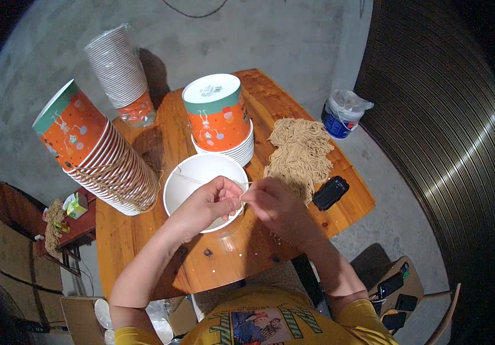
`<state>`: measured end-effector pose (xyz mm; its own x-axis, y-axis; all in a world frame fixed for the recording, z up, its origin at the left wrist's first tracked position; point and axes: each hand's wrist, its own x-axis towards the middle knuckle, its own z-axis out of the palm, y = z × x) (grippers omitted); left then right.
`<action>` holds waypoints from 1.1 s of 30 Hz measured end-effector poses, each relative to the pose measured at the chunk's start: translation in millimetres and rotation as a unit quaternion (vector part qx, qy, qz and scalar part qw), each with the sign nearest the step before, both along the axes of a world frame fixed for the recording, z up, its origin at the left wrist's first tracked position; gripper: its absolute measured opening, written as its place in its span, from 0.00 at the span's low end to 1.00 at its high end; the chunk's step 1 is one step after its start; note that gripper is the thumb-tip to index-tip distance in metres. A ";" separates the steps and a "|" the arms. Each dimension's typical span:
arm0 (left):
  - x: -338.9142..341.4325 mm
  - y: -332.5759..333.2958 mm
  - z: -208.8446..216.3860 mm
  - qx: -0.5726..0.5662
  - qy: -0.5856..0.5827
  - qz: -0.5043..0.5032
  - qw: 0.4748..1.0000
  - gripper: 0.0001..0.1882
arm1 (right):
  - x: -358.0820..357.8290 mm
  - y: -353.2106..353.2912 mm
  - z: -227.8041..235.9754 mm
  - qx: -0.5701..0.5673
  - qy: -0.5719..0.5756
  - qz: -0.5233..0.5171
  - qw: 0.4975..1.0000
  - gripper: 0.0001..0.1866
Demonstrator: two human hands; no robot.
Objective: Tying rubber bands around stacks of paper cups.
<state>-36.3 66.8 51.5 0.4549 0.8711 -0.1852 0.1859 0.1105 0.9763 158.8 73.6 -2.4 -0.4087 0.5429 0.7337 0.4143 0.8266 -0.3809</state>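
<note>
A white paper tub (179, 195) stands open side up on the wooden table in front of me. A thin pale cord (189, 177) runs across its mouth to my fingers. My left hand (216, 201) is over the tub, thumb and forefinger pinching the cord. Against it, at the tub's right rim, my right hand (273, 202) is closed with its fingertips on the cord too; its far fingers are in shadow. Behind the tub, a short stack of orange and green paper tubs (216, 115) stands upside down. Tan cord (302, 146) lies in a heap to the right.
At the left a tall leaning stack of tubs (66, 135) has cords (129, 172) draped on its side. A plastic-wrapped stack (118, 69) stands behind it. A black tray (331, 193) sits by the wooden table's (351, 201) right edge. Beyond is a lined bucket (342, 118).
</note>
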 end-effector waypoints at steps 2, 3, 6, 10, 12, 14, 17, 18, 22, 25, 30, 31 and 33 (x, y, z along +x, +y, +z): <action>0.1 -1.3 0.4 -0.002 -0.005 0.008 1.000 0.10 | -0.9 -3.2 5.9 -0.027 0.005 0.003 1.000 0.13; 0.1 -2.0 0.6 -0.004 -0.010 0.016 1.000 0.10 | -1.3 -4.3 8.1 -0.054 0.010 0.005 0.998 0.14; 0.0 -1.8 0.0 -0.012 -0.002 0.004 1.000 0.10 | 0.7 0.7 13.7 0.058 -0.030 0.022 0.998 0.14; -3.8 1.3 -4.2 -0.029 0.003 0.003 1.000 0.10 | -0.8 -2.6 12.4 0.062 -0.043 -0.007 0.997 0.14; -2.6 1.0 -3.5 -0.050 -0.008 0.008 0.999 0.09 | 1.6 -1.4 7.5 0.062 -0.031 -0.010 0.998 0.14; -3.0 1.4 -4.8 -0.052 -0.012 0.011 0.999 0.08 | 0.5 -3.9 8.5 0.038 -0.011 -0.008 0.999 0.13; -1.6 1.5 -3.9 -0.054 -0.013 0.015 0.998 0.07 | 0.8 -7.5 6.1 0.012 0.001 -0.017 1.000 0.13; -0.9 1.4 -3.2 -0.054 -0.010 0.016 0.998 0.06 | 0.9 -8.7 4.4 0.010 -0.006 -0.027 1.000 0.12; 2.5 1.4 -1.4 -0.057 -0.019 0.014 0.998 0.06 | -1.7 -13.9 -4.2 -0.088 0.047 -0.033 0.995 0.11; 4.9 2.8 1.6 -0.077 -0.019 0.012 0.997 0.05 | -7.4 -20.2 -6.4 -0.117 0.069 -0.043 0.990 0.09; 2.7 5.5 0.0 -0.135 -0.034 0.010 0.990 0.05 | -16.1 -28.0 2.1 -0.006 -0.016 -0.068 0.998 0.07; 4.3 5.5 0.9 -0.136 -0.033 0.009 0.990 0.05 | -15.9 -28.5 2.7 -0.007 -0.015 -0.069 0.997 0.07; 7.6 4.2 3.2 -0.138 -0.030 0.024 0.990 0.05 | -16.4 -30.3 2.2 -0.047 0.023 -0.020 0.998 0.08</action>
